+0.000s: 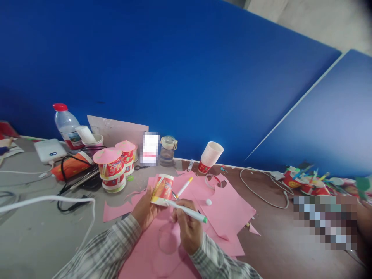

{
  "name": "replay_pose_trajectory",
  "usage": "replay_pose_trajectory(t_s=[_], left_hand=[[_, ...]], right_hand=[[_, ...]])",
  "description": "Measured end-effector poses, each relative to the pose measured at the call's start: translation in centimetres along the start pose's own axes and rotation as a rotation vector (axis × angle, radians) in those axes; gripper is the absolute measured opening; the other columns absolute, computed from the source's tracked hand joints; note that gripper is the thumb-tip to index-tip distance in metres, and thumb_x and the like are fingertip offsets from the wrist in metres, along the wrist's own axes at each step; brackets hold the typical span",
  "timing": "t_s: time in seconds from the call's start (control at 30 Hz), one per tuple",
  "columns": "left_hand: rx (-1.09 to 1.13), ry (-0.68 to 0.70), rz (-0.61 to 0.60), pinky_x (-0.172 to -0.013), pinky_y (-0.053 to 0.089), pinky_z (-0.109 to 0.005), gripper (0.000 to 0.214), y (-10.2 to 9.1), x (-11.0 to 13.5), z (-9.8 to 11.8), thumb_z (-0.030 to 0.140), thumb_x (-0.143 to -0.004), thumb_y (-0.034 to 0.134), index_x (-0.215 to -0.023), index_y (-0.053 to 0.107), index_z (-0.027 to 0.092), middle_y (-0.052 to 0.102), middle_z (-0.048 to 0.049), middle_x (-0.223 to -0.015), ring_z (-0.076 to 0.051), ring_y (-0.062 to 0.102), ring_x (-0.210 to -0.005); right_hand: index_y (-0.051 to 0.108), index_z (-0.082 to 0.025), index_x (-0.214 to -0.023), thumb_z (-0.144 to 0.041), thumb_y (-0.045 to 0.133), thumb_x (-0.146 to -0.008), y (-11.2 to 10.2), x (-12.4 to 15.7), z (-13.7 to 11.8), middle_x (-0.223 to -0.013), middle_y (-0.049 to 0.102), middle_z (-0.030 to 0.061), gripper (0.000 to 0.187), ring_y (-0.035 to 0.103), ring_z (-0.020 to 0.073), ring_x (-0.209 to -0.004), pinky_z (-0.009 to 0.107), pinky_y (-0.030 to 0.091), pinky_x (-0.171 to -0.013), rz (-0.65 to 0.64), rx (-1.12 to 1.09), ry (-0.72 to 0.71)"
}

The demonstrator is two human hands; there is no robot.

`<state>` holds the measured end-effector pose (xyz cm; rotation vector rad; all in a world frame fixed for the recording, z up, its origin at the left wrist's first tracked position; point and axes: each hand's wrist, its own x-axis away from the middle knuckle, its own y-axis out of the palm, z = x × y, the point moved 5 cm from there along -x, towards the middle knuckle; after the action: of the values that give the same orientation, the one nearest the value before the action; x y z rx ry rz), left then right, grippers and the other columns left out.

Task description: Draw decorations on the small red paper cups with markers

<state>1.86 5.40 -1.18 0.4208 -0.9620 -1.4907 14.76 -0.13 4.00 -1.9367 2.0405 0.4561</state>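
Pink paper sheet (223, 211): lies flat directly beneath both hands and extends past them to the right. It has cut edges and loose offcuts.

Left hand (145, 211): fingers are wrapped around a printed red paper cup (162, 189), which is held tilted just above the sheet, with its open mouth turned away from the person.

Right hand (187, 230): closed in a writing grip on a white marker (188, 211). The green end points right, away from the cup; the other end meets the cup's lower edge, so the two hands are nearly touching.

Just beyond the right hand: a second white pen (185, 187) with a yellow tip and a small white ball (208, 202), both on the pink sheet.

Left of the left hand: a white cable (58, 199) loops across the grey table (35, 232).

Beyond the left hand: stacked cups with pink cone lids (109, 168).

Farther back, by the blue wall panel (174, 69):
- a water bottle (66, 126) with a red cap and a small lidded jar (168, 150)
- a tilted stack of plain cups (210, 156) beyond the right hand

Far right: red cups of pens (305, 182).
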Motion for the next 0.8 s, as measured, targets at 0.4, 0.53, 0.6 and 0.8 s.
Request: replay_pose_trajectory(t_s=[0.4,0.53,0.6,0.8], left_hand=[[-0.044,0.003,-0.009,-0.053,0.044,-0.041,0.054,0.41,0.31,0.18,0.053,-0.062,0.043,-0.081,0.064,0.008,0.065,-0.018,-0.067,-0.031,0.057,-0.064],[-0.045,0.01,-0.014,-0.052,0.044,-0.041,0.051,0.48,0.31,0.22,0.052,-0.063,0.044,-0.08,0.064,0.008,0.065,-0.0172,-0.063,-0.031,0.056,-0.062],[-0.045,0.013,-0.01,-0.052,0.044,-0.041,0.05,0.45,0.29,0.23,0.051,-0.063,0.044,-0.078,0.065,0.009,0.065,-0.0162,-0.061,-0.031,0.056,-0.061],[-0.034,0.02,-0.017,-0.053,0.045,-0.041,0.049,0.38,0.32,0.22,0.051,-0.061,0.047,-0.082,0.064,0.01,0.066,-0.0162,-0.065,-0.032,0.057,-0.067]], right_hand=[[0.061,-0.019,-0.091,-0.022,0.049,-0.081,-0.06,0.08,0.37,-0.054,0.058,-0.0011,0.016,0.055,0.0157,-0.042,0.025,0.047,-0.042,-0.012,0.062,-0.026],[0.061,-0.02,-0.09,-0.021,0.049,-0.081,-0.03,0.08,0.16,-0.055,0.058,-0.0014,0.015,0.056,0.0159,-0.043,0.025,0.047,-0.044,-0.004,0.083,-0.038],[0.062,-0.02,-0.089,-0.021,0.049,-0.08,0.01,0.06,0.03,-0.056,0.059,-0.0011,0.015,0.056,0.016,-0.043,0.025,0.048,-0.044,-0.004,0.095,-0.046],[0.063,-0.02,-0.09,-0.019,0.05,-0.079,0.05,0.11,-0.06,-0.057,0.061,-0.0006,0.017,0.058,0.0169,-0.044,0.027,0.049,-0.047,-0.013,0.175,-0.073]])
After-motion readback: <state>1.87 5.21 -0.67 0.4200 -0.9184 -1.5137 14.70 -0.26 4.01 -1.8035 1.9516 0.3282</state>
